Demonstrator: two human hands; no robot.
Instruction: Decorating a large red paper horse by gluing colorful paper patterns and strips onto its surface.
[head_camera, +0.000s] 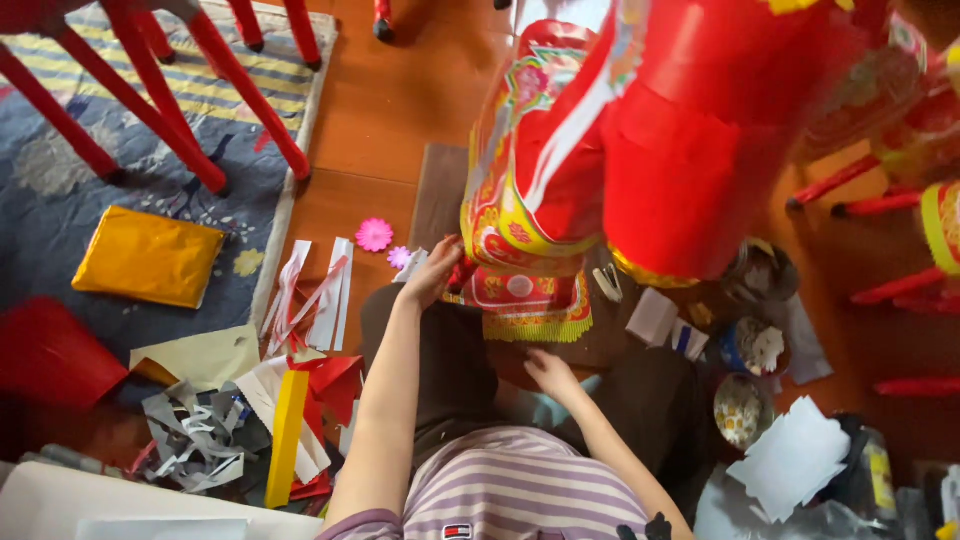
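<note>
Paper work fills the middle of the head view: a tall red and yellow paper figure (560, 170) stands upright on the wooden floor (380, 110), its long axis running up toward the camera, its fringed yellow base (535, 318) down just ahead of the person's knees. Both hands are at that base. The left hand (435, 270) reaches forward and meets the figure's lower left edge, fingers curled against the paper, pinching or pressing it as far as the blur allows; whether they truly grip cannot be told. The right hand (550, 372) lies closer to the body, just under the fringe, fingers loosely bent and seemingly holding nothing. So the figure sits ahead of and above both hands, the left touching it, the right just short of it.

Off to the left lie a gold sheet (148, 256) on a blue rug (50, 190), cut paper strips (315, 295), a pink paper flower (374, 235) and a yellow strip (287, 438) among grey scraps (195, 440). To the right, near the right forearm, stand small pots (745, 400) and loose white paper (790, 455). Red chair legs (180, 90) cross the upper left.
</note>
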